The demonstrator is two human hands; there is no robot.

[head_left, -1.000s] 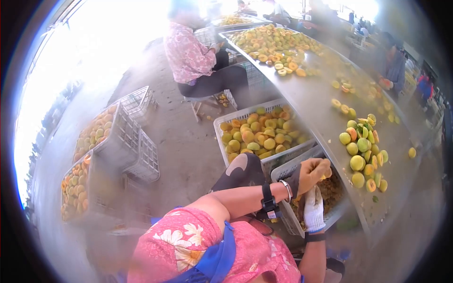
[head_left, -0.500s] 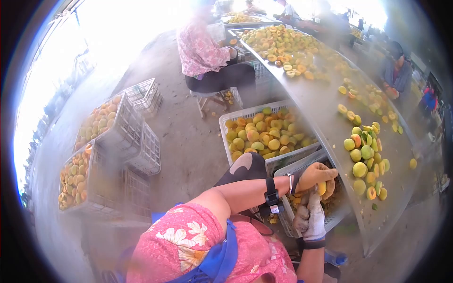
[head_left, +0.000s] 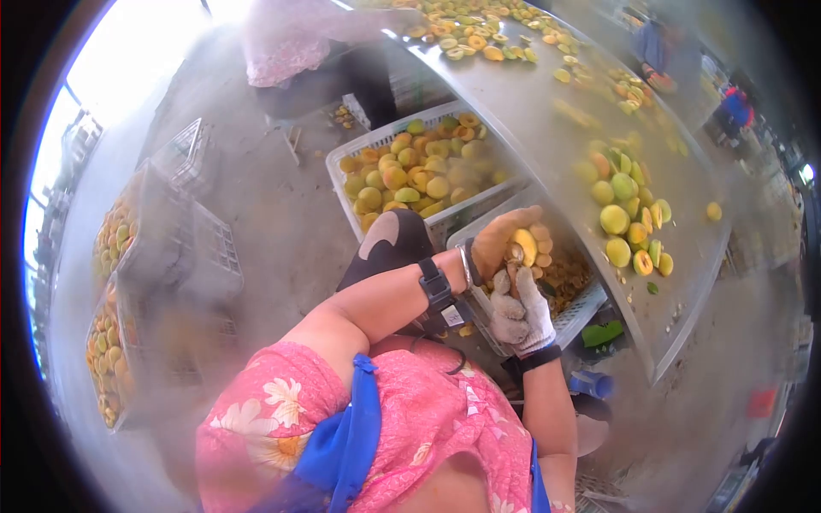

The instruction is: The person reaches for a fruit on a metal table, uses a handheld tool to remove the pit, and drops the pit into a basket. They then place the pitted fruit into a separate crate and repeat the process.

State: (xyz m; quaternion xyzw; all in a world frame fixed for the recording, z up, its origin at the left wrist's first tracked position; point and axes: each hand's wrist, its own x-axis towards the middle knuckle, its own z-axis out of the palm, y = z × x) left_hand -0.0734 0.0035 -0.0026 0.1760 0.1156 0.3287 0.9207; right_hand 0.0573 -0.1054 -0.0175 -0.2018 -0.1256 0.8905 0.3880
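My left hand (head_left: 510, 244), in a tan glove, has its fingers closed round a yellow peach piece (head_left: 525, 248). Just below it, my right hand (head_left: 523, 315) wears a white-grey glove and is closed, with its thumb up against the fruit. Whatever lies inside the right fingers is too hidden to name. Both hands are above a pale plastic crate (head_left: 583, 315) that holds brownish-yellow scraps. To their right, a pile of whole and halved peaches (head_left: 633, 201) rests on the metal table (head_left: 522, 120).
Beyond my knee stands a white crate (head_left: 466, 210) full of peaches. Stacked fruit crates (head_left: 209, 248) are at the left. A person's pink sleeve (head_left: 286, 43) shows at the top, another person (head_left: 654, 51) across the table. A blue cup (head_left: 596, 385) and green object (head_left: 603, 333) lie low right.
The view has tilted down and shifted, so the scene sits further up and left. Both hands stay together over the scrap crate, and the fruit in my left hand is turned differently.
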